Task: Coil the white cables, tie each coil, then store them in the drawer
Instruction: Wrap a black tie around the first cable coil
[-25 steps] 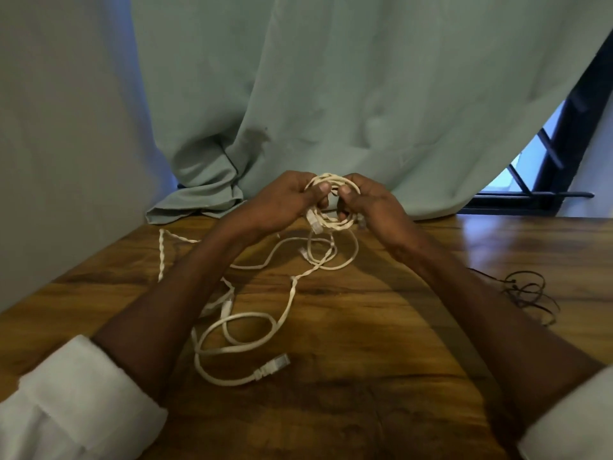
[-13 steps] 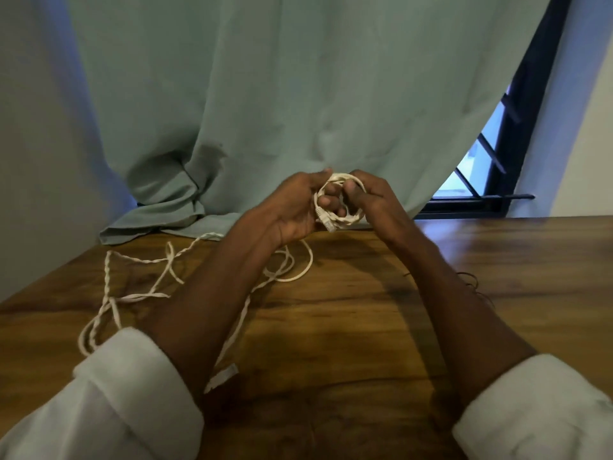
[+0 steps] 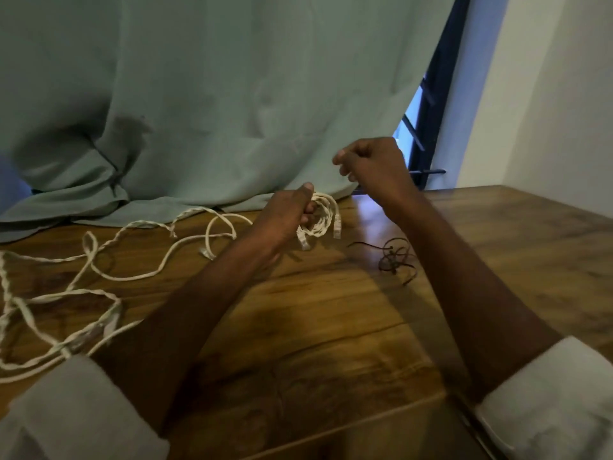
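My left hand [image 3: 285, 217] grips a small coil of white cable [image 3: 323, 210] just above the wooden table [image 3: 331, 327]. Two plug ends hang down from the coil. My right hand [image 3: 374, 164] is raised above and to the right of the coil, apart from it. Its fingers are curled and I see nothing in them. More white cables [image 3: 129, 278] lie loose and tangled across the left side of the table. No drawer is in view.
A small bundle of thin black ties [image 3: 396, 257] lies on the table right of the coil, under my right forearm. A green curtain [image 3: 232, 94] hangs behind and pools on the table's far edge. A dark window frame [image 3: 428, 127] and a wall stand at right.
My right hand has let go of the coil and risen to the right; the left hand alone holds it, lower down. The view has swung right, so the black ties show.
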